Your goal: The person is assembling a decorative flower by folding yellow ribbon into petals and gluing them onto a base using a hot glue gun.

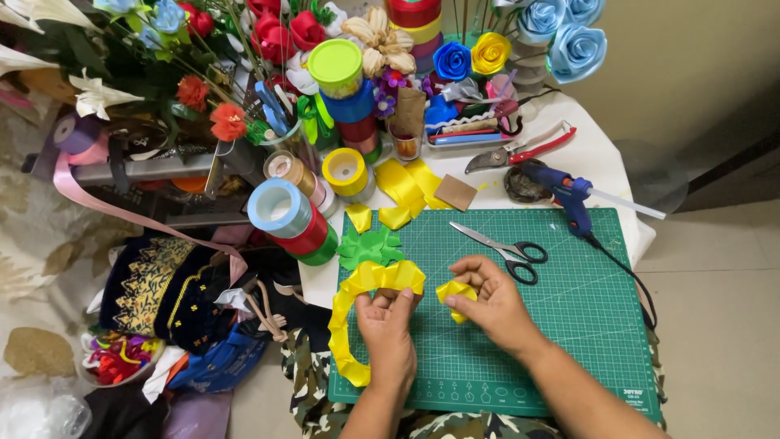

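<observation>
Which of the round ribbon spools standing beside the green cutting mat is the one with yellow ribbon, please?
The yellow ribbon spool, standing alone behind the mat's top-left corner. The light blue spool tops a red-and-green stack nearer the left hand; a beige spool lies between them.

Open mat on the right, clutter behind

Green cutting mat (561, 325) lay bare right; scissors (508, 250), glue gun (569, 199) and, seemingly touching, ribbon spools (292, 215) blocked the rear.

A small table under a white cloth (597, 154) stands against a plain beige wall (691, 57), with a dark baseboard (735, 171) running along its foot. Pale floor tiles (715, 268) spread out to the right (even, soft light, no hard shadows). On the left lies a patterned cream rug (32, 244).
</observation>
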